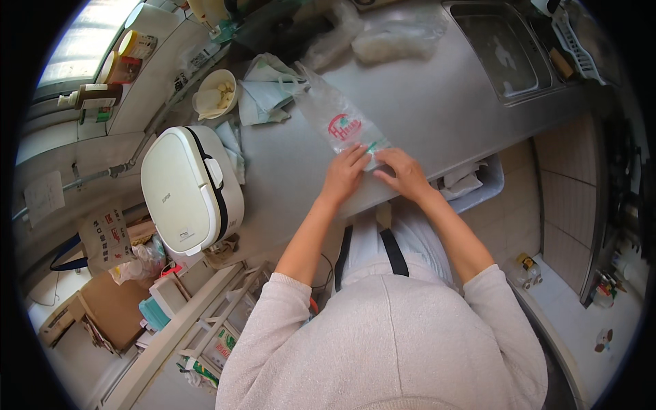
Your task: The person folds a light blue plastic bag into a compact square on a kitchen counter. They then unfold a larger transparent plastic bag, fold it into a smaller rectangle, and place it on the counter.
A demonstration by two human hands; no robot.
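Note:
A thin, clear plastic bag with red and green print lies flattened on the metal countertop, its handles pointing away from me. Both my hands are at its near end, close to the counter's front edge. My left hand presses its fingers together on the bag's left side. My right hand has thumb and fingers bent around the bag's near right corner, pinching the plastic. Between the two hands the bag's end looks gathered or folded; the exact fold is partly hidden by the fingers.
A white rice cooker stands at left. Beyond it are a bowl of pale pieces and folded cloths. More plastic bags lie at the back. A sink is at far right. A bin sits below the counter edge.

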